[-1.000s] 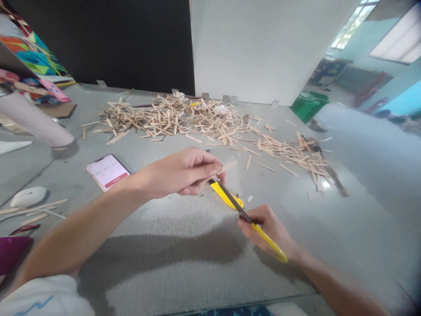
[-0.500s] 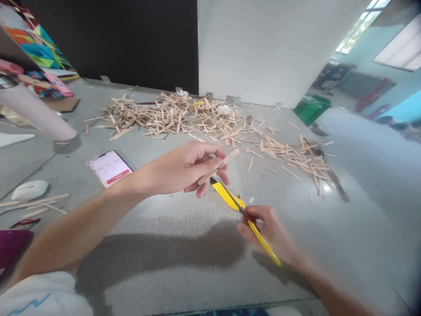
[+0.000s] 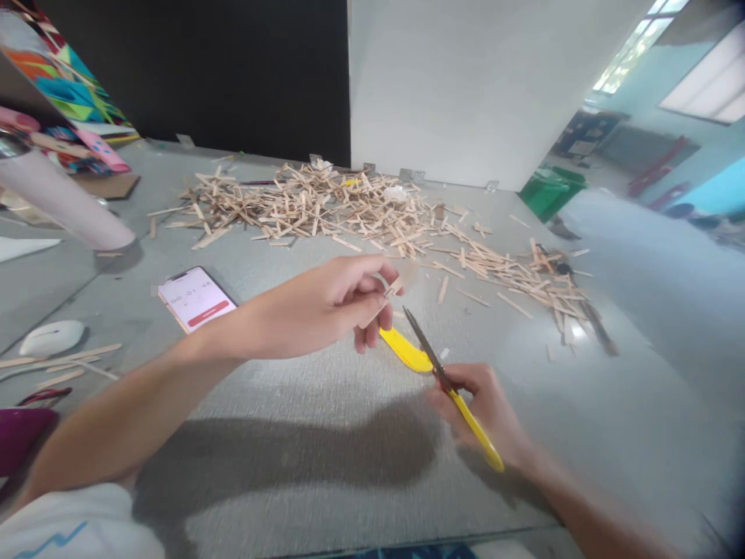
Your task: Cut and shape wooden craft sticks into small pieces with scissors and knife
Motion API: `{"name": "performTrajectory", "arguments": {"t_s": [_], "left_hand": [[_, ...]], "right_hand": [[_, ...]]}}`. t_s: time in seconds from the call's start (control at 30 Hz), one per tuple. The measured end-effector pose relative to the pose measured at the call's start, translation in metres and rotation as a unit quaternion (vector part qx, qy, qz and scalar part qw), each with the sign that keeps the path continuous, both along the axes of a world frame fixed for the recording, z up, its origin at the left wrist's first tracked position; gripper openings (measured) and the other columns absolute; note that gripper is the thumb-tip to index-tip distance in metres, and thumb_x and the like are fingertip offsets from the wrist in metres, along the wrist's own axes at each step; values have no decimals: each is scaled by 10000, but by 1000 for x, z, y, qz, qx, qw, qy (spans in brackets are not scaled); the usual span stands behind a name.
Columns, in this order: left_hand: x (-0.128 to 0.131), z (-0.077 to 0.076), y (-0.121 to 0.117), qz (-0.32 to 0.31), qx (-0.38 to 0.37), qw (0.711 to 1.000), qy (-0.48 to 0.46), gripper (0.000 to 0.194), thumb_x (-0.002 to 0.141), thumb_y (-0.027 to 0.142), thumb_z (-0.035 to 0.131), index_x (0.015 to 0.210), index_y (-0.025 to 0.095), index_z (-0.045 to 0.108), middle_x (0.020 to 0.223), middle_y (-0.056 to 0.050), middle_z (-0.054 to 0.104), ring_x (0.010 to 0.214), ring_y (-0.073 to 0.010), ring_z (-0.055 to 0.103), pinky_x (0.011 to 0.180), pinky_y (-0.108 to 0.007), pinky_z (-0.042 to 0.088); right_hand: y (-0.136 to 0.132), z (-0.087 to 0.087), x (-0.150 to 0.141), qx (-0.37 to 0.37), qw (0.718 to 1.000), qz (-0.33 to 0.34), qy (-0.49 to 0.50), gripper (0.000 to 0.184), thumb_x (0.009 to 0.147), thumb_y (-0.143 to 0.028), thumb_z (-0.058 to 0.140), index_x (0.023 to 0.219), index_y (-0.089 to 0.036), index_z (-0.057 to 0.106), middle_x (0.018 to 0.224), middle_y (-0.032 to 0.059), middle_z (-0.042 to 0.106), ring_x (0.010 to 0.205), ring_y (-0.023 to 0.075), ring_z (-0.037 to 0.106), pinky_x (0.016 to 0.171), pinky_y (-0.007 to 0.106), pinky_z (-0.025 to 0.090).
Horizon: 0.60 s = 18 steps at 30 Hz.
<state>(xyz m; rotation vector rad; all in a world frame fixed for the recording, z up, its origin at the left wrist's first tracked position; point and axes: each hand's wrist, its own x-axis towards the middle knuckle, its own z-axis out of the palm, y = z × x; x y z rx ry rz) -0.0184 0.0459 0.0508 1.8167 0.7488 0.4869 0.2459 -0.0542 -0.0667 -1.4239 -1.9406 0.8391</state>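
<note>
My left hand [image 3: 343, 303] pinches a wooden craft stick [image 3: 377, 310] between thumb and fingers above the middle of the table. The stick's far end is smeared by motion. My right hand [image 3: 483, 407] is closed around a pair of scissors [image 3: 427, 341] with dark blades and yellow handles. The scissor blades point up and left toward the stick, apart from it. Behind the scissors a yellow cutter knife [image 3: 404, 351] lies on the table, its far end hidden by my left fingers.
A long heap of craft sticks [image 3: 303, 206] spreads across the back and right. A phone [image 3: 198, 299] showing a timer lies left of centre. A white mouse [image 3: 52, 338], a pale bottle [image 3: 70, 194] and loose sticks are at the left. A green bin [image 3: 550, 192] stands beyond the table.
The scissors have swung slightly upright and their tips have come away from my left hand. My left hand has moved slightly right, and less of the stick shows clearly.
</note>
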Motion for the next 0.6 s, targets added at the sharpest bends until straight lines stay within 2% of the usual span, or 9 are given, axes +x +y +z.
{"name": "performTrajectory", "arguments": {"t_s": [0.17, 0.4, 0.6], "left_hand": [[0, -4, -6, -43, -29, 999, -5, 55, 1103, 253, 528, 1134, 220, 560, 925, -11, 728, 779, -155, 703, 746, -295, 582], [0, -4, -9, -44, -21, 999, 0, 101, 1126, 293, 515, 1148, 215, 576, 937, -22, 729, 792, -164, 708, 757, -311, 574], [1, -5, -11, -47, -14, 999, 6, 92, 1121, 261, 516, 1172, 224, 584, 945, -12, 722, 811, -162, 710, 778, -312, 563]], "right_hand": [[-1, 5, -3, 5, 1000, 1, -5, 481, 969, -439, 611, 605, -216, 390, 590, -49, 329, 566, 105, 301, 545, 268, 260], [-1, 8, -5, 29, 999, -16, -12, 507, 937, -417, 631, 584, -222, 323, 584, -56, 259, 555, 99, 260, 525, 272, 220], [-1, 4, -5, 41, 999, -25, -12, 488, 935, -388, 618, 592, -231, 309, 586, -54, 265, 555, 104, 263, 530, 271, 228]]}}
